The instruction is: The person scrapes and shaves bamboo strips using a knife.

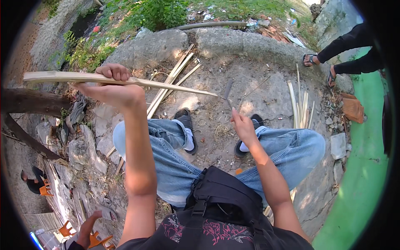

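My left hand [111, 92] is raised at the left, its fingers closed round a long pale split bamboo strip [173, 86]. The strip runs nearly level from the far left and tapers to a thin tip near the middle. Lower and to the right, my right hand [245, 128] grips a slim knife [228, 92] whose dark, slightly bent blade points away from me. Most of its handle is hidden in my fingers. The blade stands a little right of the strip's tip, apart from it.
More bamboo strips [179, 68] lie on the ground beyond my left knee; another bundle [303, 109] is at the right. A low stone kerb [233, 43] curves across the far side. Someone in sandals [309, 59] stands at the upper right. Other people sit at the lower left.
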A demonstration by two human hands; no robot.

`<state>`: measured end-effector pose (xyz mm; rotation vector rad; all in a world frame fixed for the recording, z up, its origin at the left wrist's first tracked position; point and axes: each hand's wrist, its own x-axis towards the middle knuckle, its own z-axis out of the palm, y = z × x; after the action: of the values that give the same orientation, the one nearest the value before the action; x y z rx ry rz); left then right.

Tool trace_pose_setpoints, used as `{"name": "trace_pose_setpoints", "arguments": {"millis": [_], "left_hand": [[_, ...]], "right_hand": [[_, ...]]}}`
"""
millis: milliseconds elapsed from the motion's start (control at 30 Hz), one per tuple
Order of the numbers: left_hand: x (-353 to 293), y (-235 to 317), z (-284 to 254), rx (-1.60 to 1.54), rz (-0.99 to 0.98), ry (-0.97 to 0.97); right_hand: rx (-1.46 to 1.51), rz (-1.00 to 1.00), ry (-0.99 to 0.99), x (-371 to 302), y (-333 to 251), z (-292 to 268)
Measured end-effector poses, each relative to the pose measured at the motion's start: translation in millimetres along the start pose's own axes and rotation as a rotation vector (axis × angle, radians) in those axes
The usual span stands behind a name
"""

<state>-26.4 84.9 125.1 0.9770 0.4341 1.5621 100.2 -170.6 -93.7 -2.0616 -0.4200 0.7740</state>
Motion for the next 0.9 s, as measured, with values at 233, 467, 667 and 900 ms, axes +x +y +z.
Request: {"name": "trace_pose_setpoints", "arguments": {"millis": [233, 467, 667, 900], "left_hand": [[-1, -10, -9, 0.116, 0.126, -0.108], [0, 1, -18, 0.014, -0.087, -0.328], [-9, 5, -16, -0.077, -0.142, -0.358], [-21, 4, -11, -0.001, -0.081, -0.146]], "right_hand": [[0.221, 0.121, -0.347, -6, -8, -1], [0.304, 0.181, -0.478, -11, -8, 9], [0.133, 0.132, -0.315, -5, 0, 12], [0.311, 0.088, -0.411, -39, -40, 23]]}}
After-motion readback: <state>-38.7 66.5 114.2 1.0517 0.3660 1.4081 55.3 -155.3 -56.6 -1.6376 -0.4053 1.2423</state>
